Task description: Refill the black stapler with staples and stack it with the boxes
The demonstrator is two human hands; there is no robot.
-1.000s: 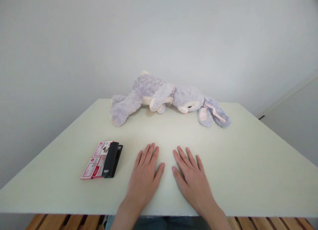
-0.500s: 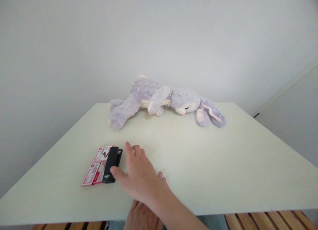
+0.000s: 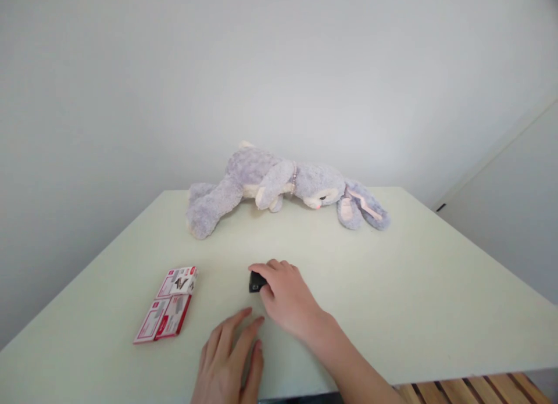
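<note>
My right hand [image 3: 285,296] reaches across the pale green table [image 3: 414,288] and is closed over a slim black device [image 3: 256,282], of which only the near end shows under my fingers. My left hand [image 3: 229,360] lies flat and open on the table near the front edge, just below the right hand, holding nothing. Two small red-and-white packets [image 3: 168,302] lie side by side to the left, apart from both hands.
A grey plush rabbit [image 3: 279,186] lies on its side across the far part of the table, ears trailing to the right. A plain white wall stands behind. Wooden slats [image 3: 479,389] show below the table's front edge at the lower right.
My right hand crossed left to the black device, took hold of it and drew it right, off the packets. My left hand slid back toward the front edge.
</note>
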